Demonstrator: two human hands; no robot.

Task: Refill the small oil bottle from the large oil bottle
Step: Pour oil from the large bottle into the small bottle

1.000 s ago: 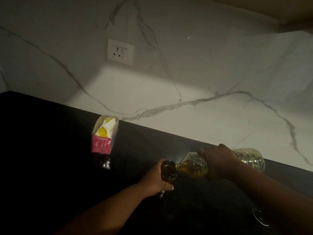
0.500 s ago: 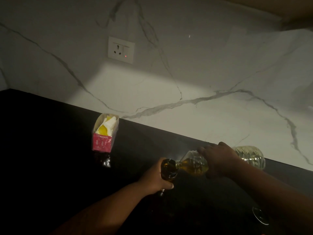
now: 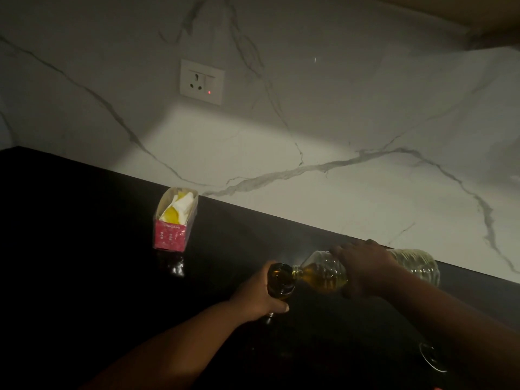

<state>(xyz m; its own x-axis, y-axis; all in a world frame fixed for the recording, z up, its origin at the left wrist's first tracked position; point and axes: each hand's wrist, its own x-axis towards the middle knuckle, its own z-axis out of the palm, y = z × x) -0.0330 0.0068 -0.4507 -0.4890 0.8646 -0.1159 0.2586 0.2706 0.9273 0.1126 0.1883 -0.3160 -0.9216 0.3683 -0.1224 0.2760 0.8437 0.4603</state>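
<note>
The small oil bottle [image 3: 280, 281] stands upright on the dark countertop [image 3: 84, 249], well in from its back edge, steadied by the left hand [image 3: 260, 295] whose fingers curl round its body so the mouth stays put. The right hand [image 3: 363, 267] wraps over the large oil bottle [image 3: 365, 267], tipped nearly flat with its neck at that mouth, so oil runs across.

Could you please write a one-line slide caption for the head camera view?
Right hand tips the large oil bottle into the small oil bottle, gripped by the left hand.
</note>
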